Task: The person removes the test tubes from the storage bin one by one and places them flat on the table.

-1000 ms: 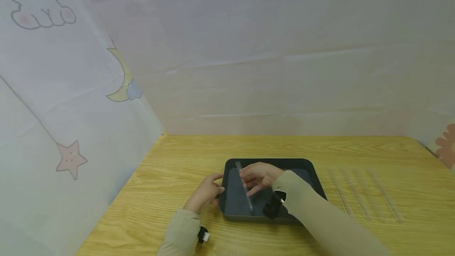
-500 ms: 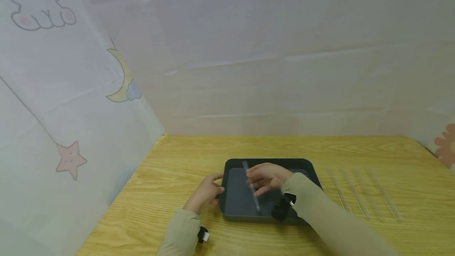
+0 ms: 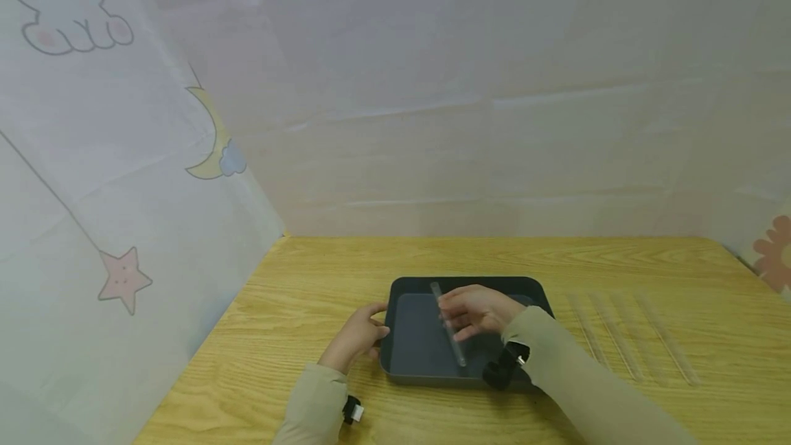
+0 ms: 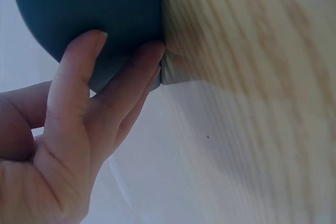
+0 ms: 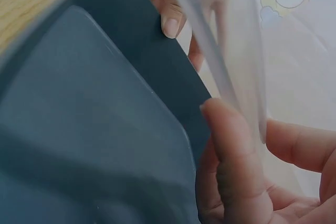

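My right hand (image 3: pixel 480 307) pinches a long clear plastic strip (image 3: pixel 450 332) between thumb and fingertips, slanting over the dark grey tray (image 3: pixel 469 382). In the right wrist view, the clear strip (image 5: pixel 236 40) looks broad and see-through, with thicker side edges, and the thumb (image 5: pixel 231 150) is on one side. My left hand (image 3: pixel 360 335) holds the tray's left side, its thumb at the rim. From the left wrist, the fingers (image 4: pixel 131 77) lie against the tray's outer wall (image 4: pixel 121 3), their tips close to the table.
To the right of the tray, several more clear strips (image 3: pixel 667 338) lie roughly side by side on the wood-grain table (image 3: pixel 321 259). A pale printed sheet (image 3: pixel 432 156) hangs behind and along the left. Both wrists carry small black cameras (image 3: pixel 503 364).
My right hand has drifted to the right over the tray, carrying the clear plastic strip with it. My left hand and the tray stay in place.
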Demonstrator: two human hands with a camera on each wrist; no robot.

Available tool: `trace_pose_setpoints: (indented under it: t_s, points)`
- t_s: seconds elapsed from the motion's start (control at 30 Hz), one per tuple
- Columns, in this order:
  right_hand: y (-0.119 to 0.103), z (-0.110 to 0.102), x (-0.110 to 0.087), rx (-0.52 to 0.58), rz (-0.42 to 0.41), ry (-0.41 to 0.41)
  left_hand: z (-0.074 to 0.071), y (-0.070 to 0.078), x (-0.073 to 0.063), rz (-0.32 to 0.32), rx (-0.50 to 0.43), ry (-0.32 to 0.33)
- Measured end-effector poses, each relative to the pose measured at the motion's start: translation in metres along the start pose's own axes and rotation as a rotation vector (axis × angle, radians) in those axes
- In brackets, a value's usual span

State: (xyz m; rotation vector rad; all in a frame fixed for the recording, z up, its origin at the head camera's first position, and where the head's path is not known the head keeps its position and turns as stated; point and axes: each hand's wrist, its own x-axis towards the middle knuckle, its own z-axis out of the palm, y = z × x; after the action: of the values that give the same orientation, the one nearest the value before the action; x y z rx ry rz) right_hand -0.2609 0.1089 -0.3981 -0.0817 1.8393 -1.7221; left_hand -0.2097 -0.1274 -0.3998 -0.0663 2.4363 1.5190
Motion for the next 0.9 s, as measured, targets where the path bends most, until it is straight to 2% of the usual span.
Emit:
trace_pose_setpoints:
  t_s: [0.43,0.9]
  points:
    - [0.003,-0.014,-0.008,0.021,-0.001,0.003,0.0,-0.001,0.001,-0.015,-0.01,-0.003]
    - [0.004,-0.02,-0.019,0.025,-0.024,-0.029,-0.001,-0.003,0.001,-0.019,-0.024,-0.008]
